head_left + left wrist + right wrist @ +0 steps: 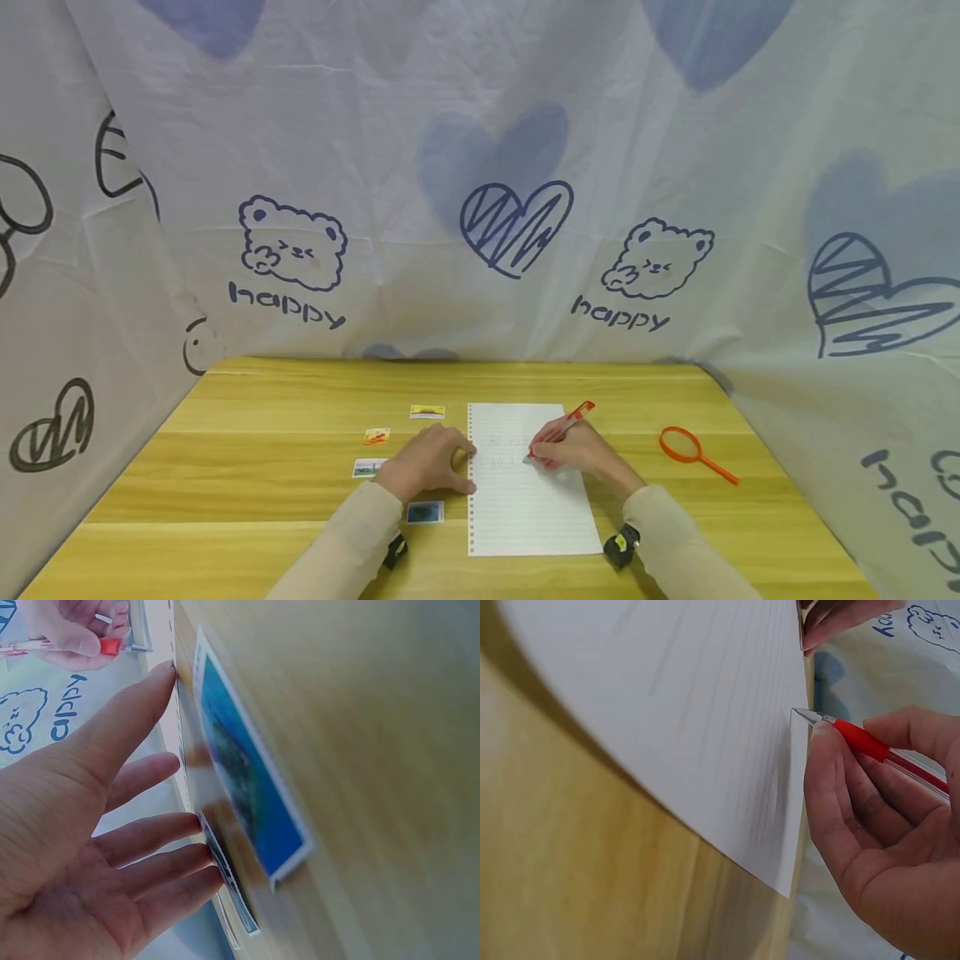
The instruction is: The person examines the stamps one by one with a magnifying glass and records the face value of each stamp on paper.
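A lined sheet of paper (528, 508) with punched holes along its left edge lies on the table, bearing faint red writing near its upper part. My right hand (573, 448) pinches a red pen (577, 412), its tip on the paper at the second written line. In the right wrist view the pen's red grip (861, 740) sits between thumb and fingers. My left hand (427, 462) rests at the sheet's left edge, thumb and fingertips touching it, fingers spread. Beside that hand lies a blue picture card (425, 512), seen close up in the left wrist view.
More small picture cards lie left of the paper: a yellow one (427, 412), an orange one (377, 437) and a landscape one (367, 468) partly near the left hand. An orange magnifying glass (681, 445) lies at the right. A printed cloth (405, 317) hangs behind the wooden table (225, 483).
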